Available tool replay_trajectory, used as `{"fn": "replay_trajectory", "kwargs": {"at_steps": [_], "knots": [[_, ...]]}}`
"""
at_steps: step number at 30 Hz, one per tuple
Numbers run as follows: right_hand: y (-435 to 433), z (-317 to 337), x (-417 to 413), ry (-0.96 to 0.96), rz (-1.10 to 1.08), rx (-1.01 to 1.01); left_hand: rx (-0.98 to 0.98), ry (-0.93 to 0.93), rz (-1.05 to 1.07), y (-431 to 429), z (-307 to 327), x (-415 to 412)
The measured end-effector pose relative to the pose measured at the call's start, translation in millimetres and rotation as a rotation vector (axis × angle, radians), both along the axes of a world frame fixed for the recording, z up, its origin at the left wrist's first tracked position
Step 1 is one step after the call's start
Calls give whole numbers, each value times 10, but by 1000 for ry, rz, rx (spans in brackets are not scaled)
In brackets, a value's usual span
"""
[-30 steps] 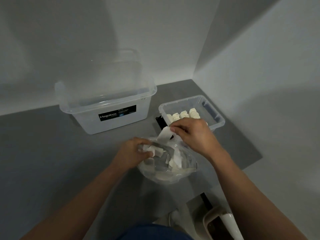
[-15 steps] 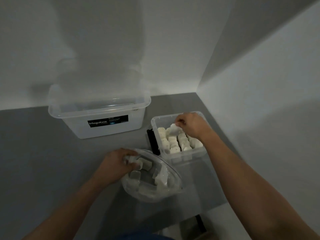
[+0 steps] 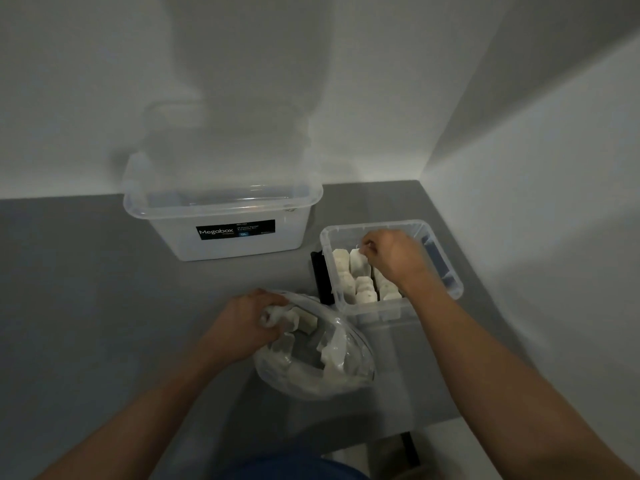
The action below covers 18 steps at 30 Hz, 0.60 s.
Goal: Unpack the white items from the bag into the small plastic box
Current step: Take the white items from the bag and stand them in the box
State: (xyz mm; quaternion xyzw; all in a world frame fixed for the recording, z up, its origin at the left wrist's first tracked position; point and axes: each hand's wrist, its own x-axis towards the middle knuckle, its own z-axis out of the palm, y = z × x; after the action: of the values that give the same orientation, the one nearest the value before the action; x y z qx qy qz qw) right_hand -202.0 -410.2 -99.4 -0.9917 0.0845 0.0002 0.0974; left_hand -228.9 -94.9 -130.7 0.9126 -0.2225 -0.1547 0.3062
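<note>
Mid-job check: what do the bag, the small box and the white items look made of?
The bag: thin clear plastic film, glossy, crinkled, pieces visible through it. The small box: rigid translucent plastic, smooth; contents show through its walls. The white items: matte off-white blocks, perhaps foam or moulded plastic; the look leaves it open.

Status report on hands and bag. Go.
Left hand grips bag mouth, white items left inside. Right hand in small plastic box, pinching a white item into the rows. Nothing between bag and box.
</note>
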Motion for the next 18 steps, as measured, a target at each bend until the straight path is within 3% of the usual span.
{"fn": "replay_trajectory", "kwargs": {"at_steps": [6,9,13,18], "knots": [[577,398,-566,-480,-79,453,28,-82,-134,-3,62,-78],[1102,428,-978,-579,5,619,12,-124,-198,32,11,-79],[1517,11,-1264,-380,67,624,9,-144,-251,72,-59,-64],[1597,-497,-1212,-106,29,361,86,-203,-357,115,-235,-33]]}}
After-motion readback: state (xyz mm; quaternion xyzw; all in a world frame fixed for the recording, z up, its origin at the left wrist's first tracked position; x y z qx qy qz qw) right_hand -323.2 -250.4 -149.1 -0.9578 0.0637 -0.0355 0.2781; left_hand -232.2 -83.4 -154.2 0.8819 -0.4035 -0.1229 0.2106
